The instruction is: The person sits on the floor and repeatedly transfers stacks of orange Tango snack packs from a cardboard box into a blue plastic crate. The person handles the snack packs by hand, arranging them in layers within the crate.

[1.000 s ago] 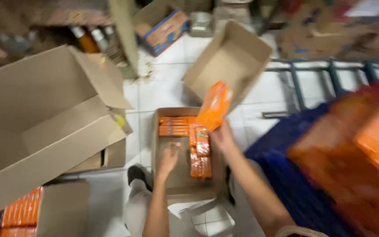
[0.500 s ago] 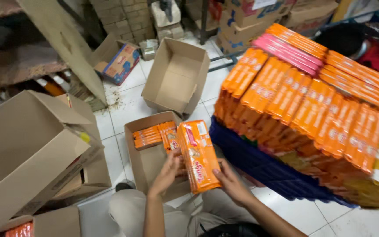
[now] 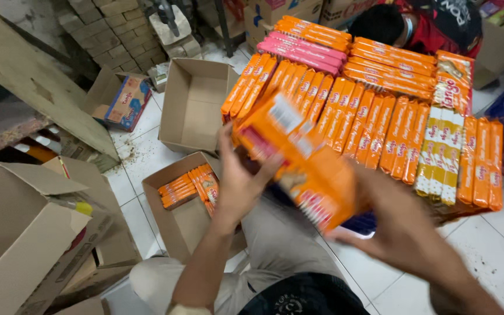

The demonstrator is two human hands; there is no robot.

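Note:
Both my hands hold a stack of long orange snack packs [image 3: 298,160], blurred by motion, in front of my knees. My left hand [image 3: 239,178] grips its near left end; my right hand [image 3: 395,224] supports its right end from below. Below them on the floor stands an open cardboard box [image 3: 170,224] with a few orange packs [image 3: 191,184] laid at its far end. To the right, a big pile of orange, pink and yellow-white packs [image 3: 380,99] rests on a blue crate [image 3: 360,223].
An empty open box [image 3: 196,105] stands further back on the white tile floor. Large open cartons [image 3: 24,233] lie at the left. A small box with a colourful pack [image 3: 125,100] sits by a brick stack. Another person [image 3: 433,23] crouches behind the pile.
The stack of packs has come up from over the floor box and swung right toward the pile; my view has turned right, bringing the pile to the centre.

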